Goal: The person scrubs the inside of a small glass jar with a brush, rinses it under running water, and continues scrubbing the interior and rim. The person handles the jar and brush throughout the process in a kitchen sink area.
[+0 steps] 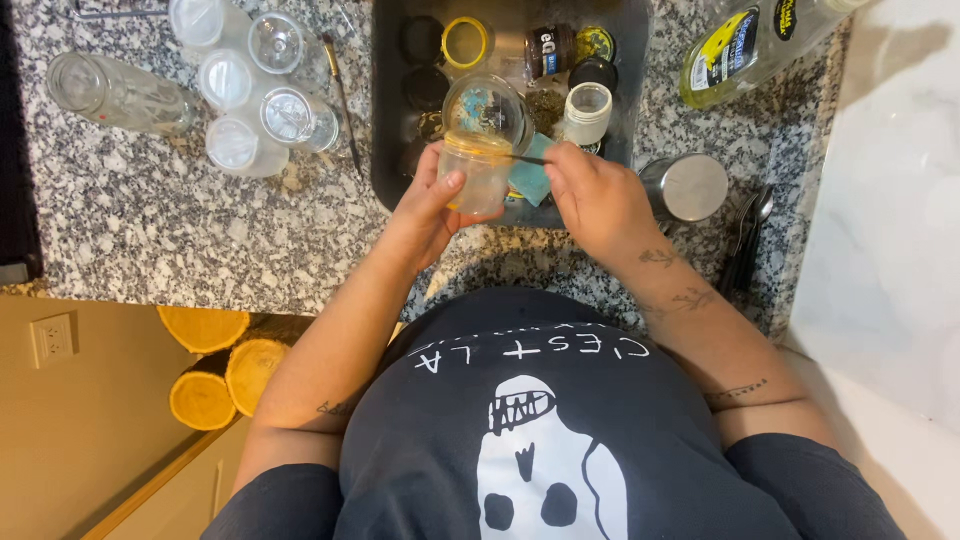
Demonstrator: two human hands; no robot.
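My left hand (428, 205) grips a clear glass jar (480, 150) with an orange-stained rim, held tilted over the front edge of a dark sink (384, 120). My right hand (598, 195) is closed on a thin dark utensil (525, 158) whose tip reaches into the jar's mouth. A teal sponge (530, 180) shows between the two hands. Inside the sink lie a small white-rimmed jar (586, 110), a yellow lid ring (466, 42), a dark labelled jar (548, 50) and several dark lids.
Several clear jars and glasses (250, 90) stand upside down on the speckled granite counter (180, 220) at the left, next to a lying glass bottle (115, 92). A dish-soap bottle (760, 40), a steel cup (688, 186) and dark cutlery (745, 235) sit at the right.
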